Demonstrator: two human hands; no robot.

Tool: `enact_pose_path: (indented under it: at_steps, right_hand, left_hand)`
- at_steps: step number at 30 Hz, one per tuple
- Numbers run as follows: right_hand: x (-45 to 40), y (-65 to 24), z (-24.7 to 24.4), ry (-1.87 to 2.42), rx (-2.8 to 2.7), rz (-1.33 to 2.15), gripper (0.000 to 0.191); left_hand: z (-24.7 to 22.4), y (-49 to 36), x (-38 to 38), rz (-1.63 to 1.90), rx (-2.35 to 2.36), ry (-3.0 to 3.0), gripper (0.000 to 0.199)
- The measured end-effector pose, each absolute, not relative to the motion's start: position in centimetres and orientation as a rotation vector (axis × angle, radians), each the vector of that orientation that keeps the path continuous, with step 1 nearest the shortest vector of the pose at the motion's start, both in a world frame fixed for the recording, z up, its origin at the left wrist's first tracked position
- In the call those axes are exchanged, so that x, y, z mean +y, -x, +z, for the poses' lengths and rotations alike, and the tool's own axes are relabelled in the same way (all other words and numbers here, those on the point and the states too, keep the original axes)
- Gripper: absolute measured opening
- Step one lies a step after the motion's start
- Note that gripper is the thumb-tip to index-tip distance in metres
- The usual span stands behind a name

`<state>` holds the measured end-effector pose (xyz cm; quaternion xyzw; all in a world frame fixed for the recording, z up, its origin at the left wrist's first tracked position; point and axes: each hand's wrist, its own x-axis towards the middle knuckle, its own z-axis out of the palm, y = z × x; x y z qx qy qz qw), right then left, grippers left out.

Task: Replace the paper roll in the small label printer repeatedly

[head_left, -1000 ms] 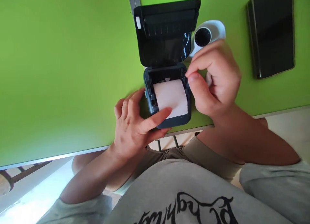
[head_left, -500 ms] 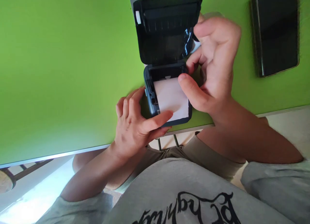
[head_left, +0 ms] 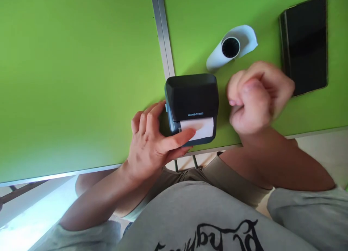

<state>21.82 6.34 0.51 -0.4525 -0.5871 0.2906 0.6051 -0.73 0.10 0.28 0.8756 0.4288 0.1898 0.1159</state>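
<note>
A small black label printer (head_left: pixel 191 93) with its lid down sits near the table's front edge. White label paper (head_left: pixel 203 129) sticks out of its front slot. My left hand (head_left: pixel 152 135) is closed around the printer's left side and near edge, with one finger pressing the paper. To the right of the printer, and apart from it, my right hand (head_left: pixel 258 95) hovers slightly blurred with its fingers curled in; nothing shows in it. Behind that hand a white paper roll (head_left: pixel 216 59) with a dark core stands on the table, its loose end curling outward.
A dark phone or tablet in a case (head_left: pixel 307 48) lies at the right on the green table (head_left: pixel 81 80). A grey metal strip (head_left: pixel 162 30) crosses the tabletop behind the printer. My lap is just below the front edge.
The printer's lid has swung down from raised to closed. My right hand has come off the printer and moved right, uncovering the paper roll. My left hand stays on the printer.
</note>
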Motion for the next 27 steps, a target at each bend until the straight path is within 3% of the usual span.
enact_pose_path:
  at_steps: [7, 13, 27]
  right_hand:
    - [5.4, -22.2, 1.6, 1.187, -1.527, 0.755, 0.052]
    - [5.5, -22.5, 2.1, 1.298, -1.765, 0.867, 0.058]
    - [6.0, -22.9, 2.5, 1.283, -1.822, 0.890, 0.061]
  left_hand:
    - [0.0, 0.7, 0.2, 0.648, 1.252, -2.566, 0.099]
    - [0.1, 0.5, 0.2, 0.590, 1.299, -2.574, 0.088]
    - [-0.1, 0.3, 0.1, 0.645, 1.326, -2.569, 0.083]
